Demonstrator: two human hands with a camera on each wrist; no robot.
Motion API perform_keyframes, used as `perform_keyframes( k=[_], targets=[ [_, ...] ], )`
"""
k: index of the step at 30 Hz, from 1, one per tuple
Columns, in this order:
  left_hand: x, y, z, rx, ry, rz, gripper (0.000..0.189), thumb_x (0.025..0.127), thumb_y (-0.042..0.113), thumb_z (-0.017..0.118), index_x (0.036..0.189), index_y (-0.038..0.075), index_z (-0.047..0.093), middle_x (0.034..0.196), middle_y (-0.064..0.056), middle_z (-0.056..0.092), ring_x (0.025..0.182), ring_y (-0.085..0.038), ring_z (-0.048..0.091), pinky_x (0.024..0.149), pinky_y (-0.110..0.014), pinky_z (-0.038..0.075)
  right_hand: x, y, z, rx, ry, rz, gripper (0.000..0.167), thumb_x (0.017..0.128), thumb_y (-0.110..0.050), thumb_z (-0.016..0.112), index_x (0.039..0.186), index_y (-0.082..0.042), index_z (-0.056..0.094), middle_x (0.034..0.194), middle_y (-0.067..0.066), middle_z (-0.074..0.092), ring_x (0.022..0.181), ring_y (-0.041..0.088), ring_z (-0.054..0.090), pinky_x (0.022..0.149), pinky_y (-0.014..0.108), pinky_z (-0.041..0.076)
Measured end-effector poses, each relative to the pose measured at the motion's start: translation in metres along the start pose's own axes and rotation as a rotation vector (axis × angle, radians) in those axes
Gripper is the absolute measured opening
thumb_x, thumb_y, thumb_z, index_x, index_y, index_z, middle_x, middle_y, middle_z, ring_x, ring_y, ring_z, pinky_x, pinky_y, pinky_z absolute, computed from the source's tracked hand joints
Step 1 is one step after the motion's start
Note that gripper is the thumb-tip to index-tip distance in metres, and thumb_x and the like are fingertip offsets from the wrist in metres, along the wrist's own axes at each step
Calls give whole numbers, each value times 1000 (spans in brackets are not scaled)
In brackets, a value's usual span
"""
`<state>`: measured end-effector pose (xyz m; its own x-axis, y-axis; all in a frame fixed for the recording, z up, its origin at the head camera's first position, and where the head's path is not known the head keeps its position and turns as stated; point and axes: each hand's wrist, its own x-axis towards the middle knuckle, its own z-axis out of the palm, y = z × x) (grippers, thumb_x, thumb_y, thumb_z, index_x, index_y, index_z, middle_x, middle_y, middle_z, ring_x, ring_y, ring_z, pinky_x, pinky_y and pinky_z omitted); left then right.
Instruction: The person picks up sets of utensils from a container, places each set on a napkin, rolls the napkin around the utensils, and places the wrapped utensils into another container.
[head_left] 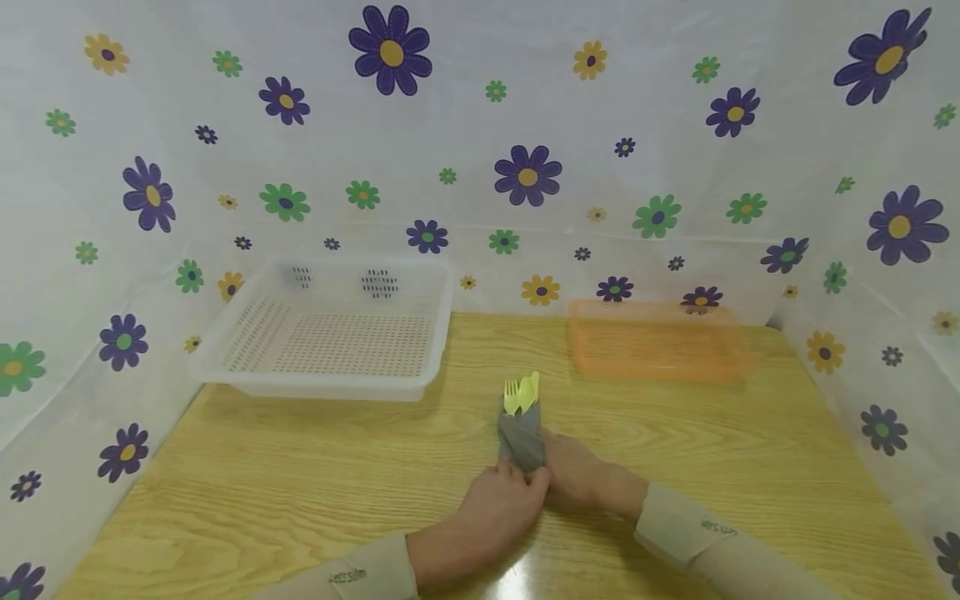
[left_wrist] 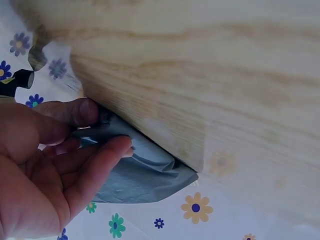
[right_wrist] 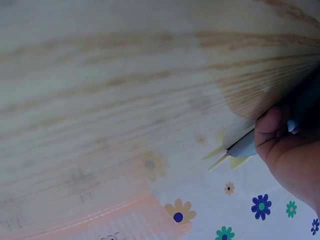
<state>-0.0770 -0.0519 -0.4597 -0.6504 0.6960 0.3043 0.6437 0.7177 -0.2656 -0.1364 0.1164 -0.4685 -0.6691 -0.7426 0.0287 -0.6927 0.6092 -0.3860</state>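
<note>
A grey napkin [head_left: 522, 440] is wrapped round yellow cutlery on the table, middle front. From its far end stick out the head of a fork [head_left: 512, 395], a spoon [head_left: 528, 393] and, at the right, the tip of a third yellow piece [head_left: 535, 380]. My left hand [head_left: 501, 508] pinches the near end of the napkin between thumb and fingers; the left wrist view shows the folded grey cloth [left_wrist: 145, 175] there. Along the right side, my right hand [head_left: 581, 471] grips the roll, its fingers [right_wrist: 270, 122] curled at the cloth's edge. The cutlery handles are hidden inside.
At the back left stands a white perforated basket [head_left: 337, 392]. A shallow orange basket [head_left: 660, 367] sits at the back right. The wood-grain table [head_left: 300, 475] is bordered behind and on both sides by a white flower-print sheet [head_left: 465, 125].
</note>
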Motion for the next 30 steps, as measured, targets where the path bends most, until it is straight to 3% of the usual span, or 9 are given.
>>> perform_keyframes(
  k=[5,8,10,13,17,20,25,30],
  targets=[
    [1,2,4,33,91,21,23,83,11,69,85,11,46,58,-1,49,54,-12,48,40,-23,36,0,5,-3,54,-59,0,62,91,-21,65,142,7,44,126,20,59,103,27,61,88,43,52],
    [2,3,4,50,120,32,23,82,11,70,83,12,47,57,0,47,52,-10,45,38,-22,33,-1,7,-11,131,-118,0,64,92,-24,65,145,4,42,127,18,59,107,24,60,91,42,51],
    [3,3,3,53,111,36,23,83,12,71,83,12,47,56,1,46,51,-9,44,37,-22,33,-3,9,-17,168,-137,-14,68,93,-27,66,148,2,38,133,16,58,115,24,59,96,42,50],
    [4,3,1,65,77,46,23,84,12,71,83,11,48,57,0,48,51,-9,44,38,-22,34,-3,12,-23,192,-138,-59,60,95,-27,65,145,-2,43,135,11,58,120,23,58,101,44,47],
    [4,3,-2,90,52,53,20,85,14,69,83,11,50,57,0,49,51,-8,44,38,-21,36,-3,15,-27,147,-133,-99,53,97,-25,63,144,-4,49,147,15,50,129,28,54,109,55,37],
    [5,3,-3,104,69,52,19,86,15,70,82,11,51,56,1,48,51,-7,44,37,-21,36,-3,15,-27,119,-137,-86,54,97,-24,64,145,-5,49,153,19,41,134,31,49,110,59,33],
    [6,3,1,126,125,60,16,83,14,68,81,10,53,55,1,49,50,-8,47,36,-23,38,-1,13,-28,113,-137,-71,59,95,-23,68,146,-4,47,154,18,39,133,30,50,111,56,33],
    [6,6,5,162,92,85,11,84,12,64,81,10,54,59,-7,57,51,-12,55,37,-22,42,-6,18,-32,222,-147,-115,62,90,-24,73,145,-8,49,156,14,38,138,28,44,111,50,35]
  ],
)
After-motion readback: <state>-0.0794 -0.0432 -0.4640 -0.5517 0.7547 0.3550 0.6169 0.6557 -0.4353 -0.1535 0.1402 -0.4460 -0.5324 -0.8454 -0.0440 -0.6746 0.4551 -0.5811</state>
